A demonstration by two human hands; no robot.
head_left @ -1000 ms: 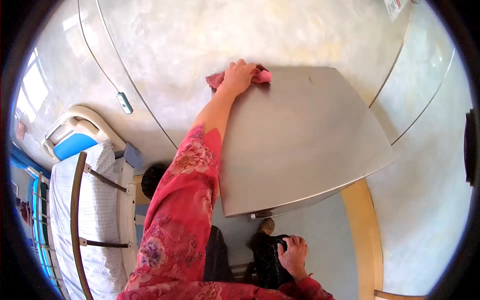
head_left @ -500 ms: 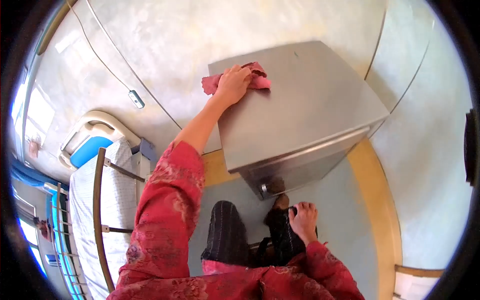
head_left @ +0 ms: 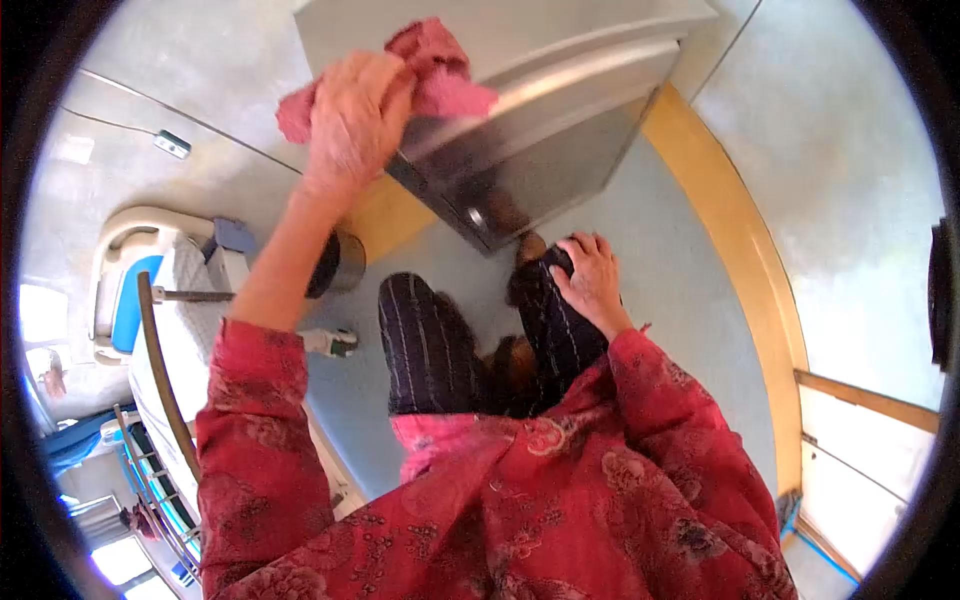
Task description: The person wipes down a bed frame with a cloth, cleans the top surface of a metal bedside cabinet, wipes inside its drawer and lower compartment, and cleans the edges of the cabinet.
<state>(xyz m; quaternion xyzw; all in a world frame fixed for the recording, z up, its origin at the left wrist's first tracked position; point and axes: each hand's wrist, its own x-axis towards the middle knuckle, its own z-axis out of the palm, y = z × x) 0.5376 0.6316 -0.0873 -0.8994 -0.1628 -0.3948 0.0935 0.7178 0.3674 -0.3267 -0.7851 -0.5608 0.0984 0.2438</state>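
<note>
Gripping the crumpled pinkish-red cloth (head_left: 440,65), the left hand (head_left: 355,120) has its fingers bent and partly closed over it, with loose folds coming out on both sides. The cloth is at the front left part of the grey metal cabinet (head_left: 560,25), near the front edge; whether it presses on the metal, I cannot tell. The right hand (head_left: 592,285) holds nothing and lies with fingers a little spread on the knee of the dark striped trousers (head_left: 425,345). Farther left, a round grey bin (head_left: 350,262) stands partly behind the left forearm.

The loose fold could, in my judgement, slip over the edge or catch at the corner, if the fingers hold only the middle. A far reach could also make the body lose balance.

Compared with the earlier frame, the cloth has come from the rear left part towards the front edge, and the view is tilted more to the floor.
</note>
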